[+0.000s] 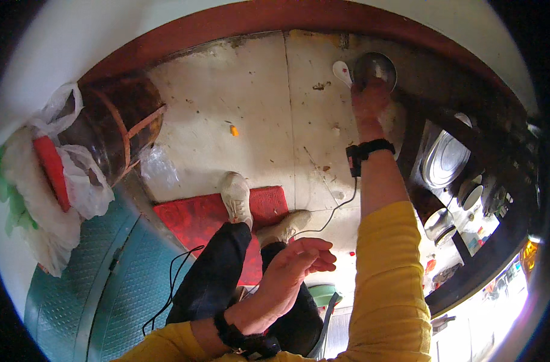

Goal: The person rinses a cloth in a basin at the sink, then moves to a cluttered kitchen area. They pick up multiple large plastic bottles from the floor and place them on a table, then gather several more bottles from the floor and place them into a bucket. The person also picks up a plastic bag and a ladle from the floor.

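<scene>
Stretched far forward, my right hand (372, 102) grips the near rim of a round dark metal bowl (378, 63); the fingertips are hard to make out in the shade. A white spoon (342, 71) with a red mark sits just left of the bowl, its handle end close to the hand. My left hand (290, 276) hovers before my knees, fingers loosely bent, with nothing in it. Both wrists wear black straps, and a cable hangs from the right one.
A dark rack (415, 140) on the right holds metal lids and pots (447, 158). At left are a brown glazed jar (107, 122), plastic bags (71, 181) and a blue-green door panel (112, 280). Debris dots the tiled floor (229, 90); my feet are by a red mat (189, 212).
</scene>
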The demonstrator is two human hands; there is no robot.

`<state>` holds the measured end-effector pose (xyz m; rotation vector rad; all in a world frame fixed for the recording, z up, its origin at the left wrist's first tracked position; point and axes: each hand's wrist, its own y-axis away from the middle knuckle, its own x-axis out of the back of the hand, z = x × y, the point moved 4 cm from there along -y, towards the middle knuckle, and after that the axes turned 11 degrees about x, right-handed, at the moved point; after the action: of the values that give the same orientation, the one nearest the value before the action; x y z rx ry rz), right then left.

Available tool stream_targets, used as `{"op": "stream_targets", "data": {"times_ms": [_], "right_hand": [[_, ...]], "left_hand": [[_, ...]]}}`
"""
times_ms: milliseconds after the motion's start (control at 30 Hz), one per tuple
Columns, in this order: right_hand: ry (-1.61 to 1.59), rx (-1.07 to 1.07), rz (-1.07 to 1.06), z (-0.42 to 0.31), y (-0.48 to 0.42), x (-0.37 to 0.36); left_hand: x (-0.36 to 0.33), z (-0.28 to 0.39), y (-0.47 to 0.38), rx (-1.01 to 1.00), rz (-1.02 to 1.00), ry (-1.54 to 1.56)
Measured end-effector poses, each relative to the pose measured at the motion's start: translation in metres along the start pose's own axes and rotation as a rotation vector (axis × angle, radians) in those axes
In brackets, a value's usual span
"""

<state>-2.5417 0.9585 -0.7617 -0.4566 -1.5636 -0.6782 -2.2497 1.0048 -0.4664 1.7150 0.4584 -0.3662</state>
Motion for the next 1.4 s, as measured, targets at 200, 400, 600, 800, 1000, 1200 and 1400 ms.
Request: {"op": "stream_targets", "data": {"times_ms": [200, 400, 600, 800, 1000, 1200, 1400], "right_hand": [[-0.059, 0.114, 0.008, -0.023, 0.039, 0.018], [-0.606, -0.397, 0.299, 0.014, 0.094, 0.004], [-1.307, -0.955, -0.1, 0.047, 0.067, -0.06], [-1.348, -0.861, 0.045, 0.022, 0.104, -0.016], [-1.741, -0.917, 0.276, 0.016, 0.21, 0.083], [-1.808, -0.964, 0.691, 0.095, 0.246, 0.158], [-1.914, -0.824, 0.869, 0.181, 0.18, 0.141]], "left_hand": [[0.008, -0.018, -0.002, -0.015, 0.112, 0.03], [0.003, -0.037, -0.005, 0.033, 0.077, 0.105], [0.008, -0.039, -0.011, -0.065, 0.094, 0.08], [0.004, -0.048, -0.013, -0.042, 0.11, 0.081], [-0.005, -0.068, -0.013, 0.001, 0.049, 0.123], [-0.012, -0.084, -0.015, 0.071, 0.029, 0.104], [-0.017, -0.09, -0.018, 0.11, -0.012, 0.088]]}}
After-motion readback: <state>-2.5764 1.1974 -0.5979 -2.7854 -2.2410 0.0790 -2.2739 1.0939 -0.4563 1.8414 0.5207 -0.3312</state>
